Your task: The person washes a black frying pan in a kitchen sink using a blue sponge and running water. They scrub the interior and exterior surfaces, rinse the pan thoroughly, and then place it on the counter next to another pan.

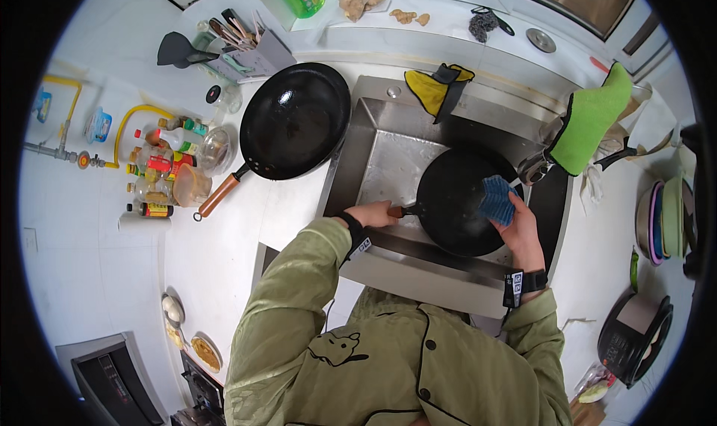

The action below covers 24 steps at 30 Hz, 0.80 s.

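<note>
My left hand (376, 214) grips the wooden handle (395, 212) of a black frying pan (448, 202) inside a stainless steel sink (403, 149). A blue cleaning cloth or sponge (497, 197) is held in my right hand (518, 224) over the right part of the pan. Beside that hand is the metal faucet (535, 168), with a thin stream of water visible near its mouth. Water drops lie on the sink floor. To the left of the sink, a large black wok (297, 121) with a wooden handle rests on the counter.
A green cloth (594, 121) drapes over the faucet, and a yellow and grey cloth (440, 90) hangs on the sink's back rim. Several seasoning bottles (162, 168) and a utensil holder (257, 56) stand at left. On the right counter are stacked basins (664, 219) and a rice cooker (633, 336).
</note>
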{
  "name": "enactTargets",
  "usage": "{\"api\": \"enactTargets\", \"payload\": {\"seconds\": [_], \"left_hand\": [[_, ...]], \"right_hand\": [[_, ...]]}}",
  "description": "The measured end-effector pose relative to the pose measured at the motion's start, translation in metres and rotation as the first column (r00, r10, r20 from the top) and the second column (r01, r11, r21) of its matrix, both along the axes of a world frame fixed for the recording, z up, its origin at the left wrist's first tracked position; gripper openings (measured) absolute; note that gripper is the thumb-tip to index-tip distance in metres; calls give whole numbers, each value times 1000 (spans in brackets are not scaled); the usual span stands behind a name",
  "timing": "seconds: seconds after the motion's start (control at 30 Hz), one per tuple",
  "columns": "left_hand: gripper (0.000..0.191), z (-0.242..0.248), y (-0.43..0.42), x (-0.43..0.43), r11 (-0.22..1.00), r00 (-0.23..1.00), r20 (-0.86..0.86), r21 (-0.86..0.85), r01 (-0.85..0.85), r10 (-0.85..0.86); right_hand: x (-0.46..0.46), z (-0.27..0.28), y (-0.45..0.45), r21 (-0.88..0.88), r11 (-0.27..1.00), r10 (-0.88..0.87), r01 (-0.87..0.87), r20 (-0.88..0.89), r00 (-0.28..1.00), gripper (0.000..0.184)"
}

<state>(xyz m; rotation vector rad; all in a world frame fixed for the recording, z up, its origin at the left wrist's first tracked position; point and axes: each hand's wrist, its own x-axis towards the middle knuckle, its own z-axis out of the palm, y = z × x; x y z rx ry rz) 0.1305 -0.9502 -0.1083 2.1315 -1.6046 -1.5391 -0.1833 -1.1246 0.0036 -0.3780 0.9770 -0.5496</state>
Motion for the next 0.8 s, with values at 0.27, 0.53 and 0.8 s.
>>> {"api": "enactTargets", "payload": {"seconds": [0.27, 0.53, 0.8], "left_hand": [[47, -34, -8, 14, 887, 968, 93, 429, 172, -232], [49, -50, -25, 3, 970, 954, 246, 211, 120, -171], [63, -71, -41, 7, 892, 944, 98, 370, 259, -315]], "right_hand": [[-21, -5, -4, 42, 975, -221, 217, 193, 956, 35], [-60, -14, 14, 49, 961, -275, 272, 70, 959, 34], [-94, -15, 30, 37, 923, -383, 383, -12, 924, 36]]}}
